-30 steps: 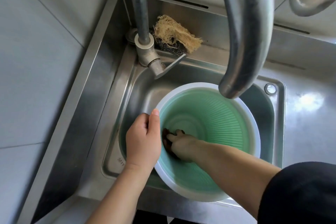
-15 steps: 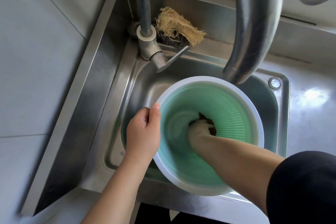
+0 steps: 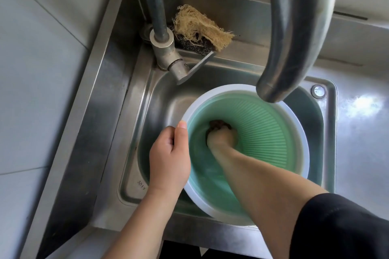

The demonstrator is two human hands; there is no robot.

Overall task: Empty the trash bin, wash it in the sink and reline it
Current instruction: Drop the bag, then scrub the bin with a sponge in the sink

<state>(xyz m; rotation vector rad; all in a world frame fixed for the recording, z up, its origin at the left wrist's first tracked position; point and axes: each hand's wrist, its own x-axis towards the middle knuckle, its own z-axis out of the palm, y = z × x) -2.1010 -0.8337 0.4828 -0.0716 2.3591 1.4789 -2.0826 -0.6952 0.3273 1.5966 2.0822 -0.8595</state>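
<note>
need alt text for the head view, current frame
A person's right hand presses a dark scrubber deep inside a green trash bin standing in a steel sink, while the left hand grips the bin's white rim. A faucet spout hangs overhead; a straw-coloured loofah lies behind the basin.

The trash bin is round, pale green and ribbed inside, with a white rim. It sits in the steel sink, its open mouth facing up, under the faucet spout. It is unlined, and its inside looks wet.
</note>
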